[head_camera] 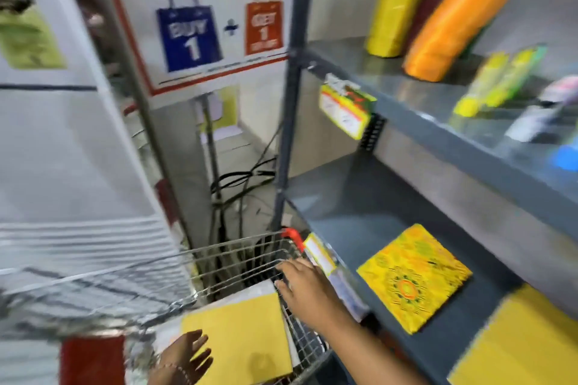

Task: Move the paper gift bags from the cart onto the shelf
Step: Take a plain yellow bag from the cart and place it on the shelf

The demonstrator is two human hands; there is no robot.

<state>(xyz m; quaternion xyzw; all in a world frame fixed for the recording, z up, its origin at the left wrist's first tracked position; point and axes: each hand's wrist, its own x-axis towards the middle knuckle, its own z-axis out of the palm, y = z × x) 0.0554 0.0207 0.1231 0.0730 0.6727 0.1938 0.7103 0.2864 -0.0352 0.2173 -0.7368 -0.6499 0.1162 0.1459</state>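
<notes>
A plain yellow paper gift bag lies flat on top of a pile in the wire cart at the bottom centre. My left hand rests open on the bag's near left corner. My right hand reaches over the cart's right rim, fingers spread, touching the bag's far right corner. On the lower grey shelf to the right lie a patterned yellow gift bag and a plain yellow one nearer me.
The upper shelf holds upright yellow, maroon and orange bags plus small packets. Price tags hang from both shelf edges. A promotional sign and cables stand behind the cart, with a white cabinet on the left.
</notes>
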